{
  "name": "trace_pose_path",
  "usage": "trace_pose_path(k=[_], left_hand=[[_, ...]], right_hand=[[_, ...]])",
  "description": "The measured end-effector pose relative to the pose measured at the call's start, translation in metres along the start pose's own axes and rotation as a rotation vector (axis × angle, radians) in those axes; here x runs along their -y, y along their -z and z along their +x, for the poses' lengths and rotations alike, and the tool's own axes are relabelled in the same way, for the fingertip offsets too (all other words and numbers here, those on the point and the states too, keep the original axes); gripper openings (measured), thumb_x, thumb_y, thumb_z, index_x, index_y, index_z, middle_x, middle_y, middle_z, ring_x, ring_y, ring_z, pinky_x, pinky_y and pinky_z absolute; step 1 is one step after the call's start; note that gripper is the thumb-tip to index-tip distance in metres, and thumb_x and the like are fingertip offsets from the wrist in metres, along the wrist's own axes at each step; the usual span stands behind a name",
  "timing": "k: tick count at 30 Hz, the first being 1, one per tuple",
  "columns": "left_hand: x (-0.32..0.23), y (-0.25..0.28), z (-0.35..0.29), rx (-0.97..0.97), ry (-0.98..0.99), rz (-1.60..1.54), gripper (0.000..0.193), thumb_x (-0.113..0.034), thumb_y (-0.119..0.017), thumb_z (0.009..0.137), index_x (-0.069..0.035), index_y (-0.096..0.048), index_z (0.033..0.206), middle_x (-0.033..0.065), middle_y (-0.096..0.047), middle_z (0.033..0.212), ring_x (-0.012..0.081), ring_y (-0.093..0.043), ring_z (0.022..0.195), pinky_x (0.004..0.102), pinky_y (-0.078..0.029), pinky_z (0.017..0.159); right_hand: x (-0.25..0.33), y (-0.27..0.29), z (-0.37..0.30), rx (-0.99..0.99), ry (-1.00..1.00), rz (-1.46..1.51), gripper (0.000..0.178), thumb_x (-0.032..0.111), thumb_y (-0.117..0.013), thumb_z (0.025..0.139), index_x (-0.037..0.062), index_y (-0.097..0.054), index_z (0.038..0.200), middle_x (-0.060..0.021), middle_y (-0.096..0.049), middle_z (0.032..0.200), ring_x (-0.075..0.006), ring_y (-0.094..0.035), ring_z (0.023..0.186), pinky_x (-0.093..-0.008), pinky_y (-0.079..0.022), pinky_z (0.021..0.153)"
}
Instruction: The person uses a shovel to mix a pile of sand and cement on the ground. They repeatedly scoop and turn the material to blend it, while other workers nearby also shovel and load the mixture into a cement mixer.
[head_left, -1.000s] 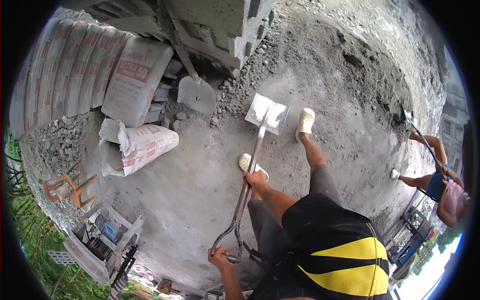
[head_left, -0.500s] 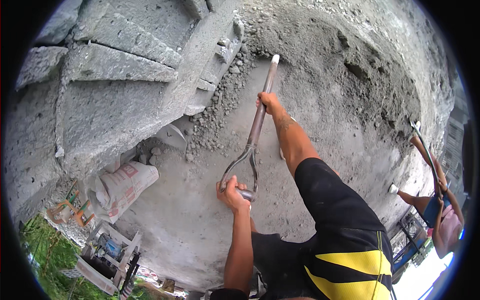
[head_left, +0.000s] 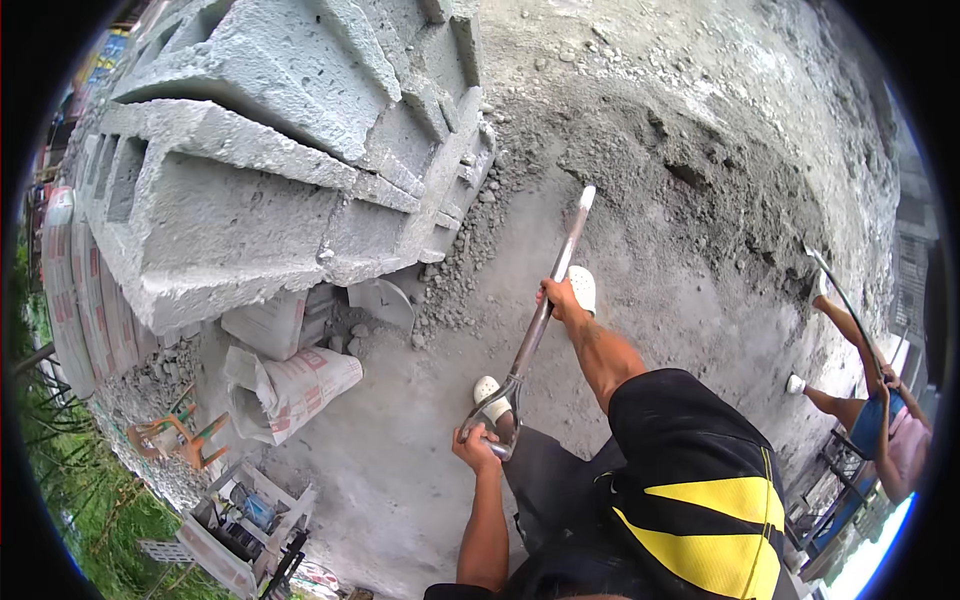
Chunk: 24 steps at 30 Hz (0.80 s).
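My left hand [head_left: 475,447] is closed round the crossbar of a D-handle shovel [head_left: 534,345]. Farther up, my right hand [head_left: 559,297] wraps the brown metal shaft. The shovel slants away from me, its bright far end at the near edge of a heap of grey sand mix [head_left: 690,165]. I cannot make out the blade there. Below the shaft, one white clog [head_left: 582,290] stands close to my right hand, and the other clog [head_left: 490,398] shows beside the handle.
Stacked concrete blocks [head_left: 240,215] rise on the left, with rubble along their foot. An opened paper sack [head_left: 300,388] stands near them, beside an orange chair [head_left: 180,440] and a grey machine [head_left: 250,515]. On the right, a co-worker [head_left: 890,430] holds a long-handled tool at the heap.
The shovel and both hands sit lower in the picture, the far end drawn back from the heap. My view has shifted, showing more blocks and both clogs. The co-worker's tool stays at the heap.
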<state>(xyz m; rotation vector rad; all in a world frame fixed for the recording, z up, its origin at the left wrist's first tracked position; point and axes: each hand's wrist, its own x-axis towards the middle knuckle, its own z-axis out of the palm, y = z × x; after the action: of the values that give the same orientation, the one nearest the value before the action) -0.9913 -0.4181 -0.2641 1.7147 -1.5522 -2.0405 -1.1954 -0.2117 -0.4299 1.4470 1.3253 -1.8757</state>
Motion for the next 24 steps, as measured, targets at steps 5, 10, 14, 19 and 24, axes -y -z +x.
trace_pose_path(k=[5,10,14,19,24], left_hand=[[-0.051,0.082,-0.012,0.118,-0.043,0.111,0.015,0.003,-0.053,0.06,-0.003,-0.04,0.065,0.0074,-0.042,0.055,0.0189,-0.042,0.037,0.0319,-0.038,0.038],[-0.136,0.166,-0.013,0.303,-0.141,0.251,0.011,0.003,-0.05,0.062,-0.003,-0.041,0.065,0.0067,-0.042,0.055,0.016,-0.041,0.04,0.0281,-0.037,0.037],[-0.194,0.211,-0.02,0.44,-0.196,0.375,0.011,0.003,-0.05,0.061,-0.002,-0.041,0.066,0.0068,-0.042,0.055,0.0165,-0.041,0.039,0.0281,-0.037,0.037],[-0.238,0.237,-0.039,0.629,-0.322,0.631,0.012,0.001,-0.05,0.061,-0.002,-0.04,0.067,0.0074,-0.042,0.054,0.0177,-0.042,0.037,0.0292,-0.036,0.036],[-0.205,0.252,-0.04,1.164,-0.679,0.732,0.011,0.0,-0.05,0.061,-0.001,-0.041,0.068,0.0078,-0.041,0.049,0.0176,-0.041,0.035,0.0292,-0.037,0.034]], right_hand=[[-0.037,0.004,-0.102,-0.074,0.084,0.173,0.012,0.007,-0.053,0.078,-0.0028,-0.047,0.075,-0.0089,-0.05,0.06,-0.0181,-0.053,0.047,-0.0297,-0.046,0.04],[-0.086,-0.017,-0.201,-0.093,0.016,0.47,0.009,0.006,-0.055,0.076,-0.0008,-0.048,0.076,-0.009,-0.049,0.061,-0.0188,-0.052,0.049,-0.033,-0.046,0.042],[-0.138,-0.022,-0.256,-0.104,-0.057,0.751,0.013,0.005,-0.056,0.076,-0.002,-0.046,0.082,-0.0093,-0.049,0.06,-0.0201,-0.051,0.048,-0.0324,-0.046,0.043],[-0.207,0.002,-0.321,-0.151,-0.059,1.049,0.015,0.007,-0.058,0.075,0.0016,-0.045,0.082,-0.0082,-0.049,0.066,-0.0187,-0.051,0.053,-0.0345,-0.046,0.046],[-0.283,0.082,-0.392,-0.312,0.021,1.411,0.015,0.004,-0.057,0.071,0.0019,-0.045,0.08,-0.0074,-0.048,0.063,-0.0174,-0.05,0.051,-0.0337,-0.044,0.045]])
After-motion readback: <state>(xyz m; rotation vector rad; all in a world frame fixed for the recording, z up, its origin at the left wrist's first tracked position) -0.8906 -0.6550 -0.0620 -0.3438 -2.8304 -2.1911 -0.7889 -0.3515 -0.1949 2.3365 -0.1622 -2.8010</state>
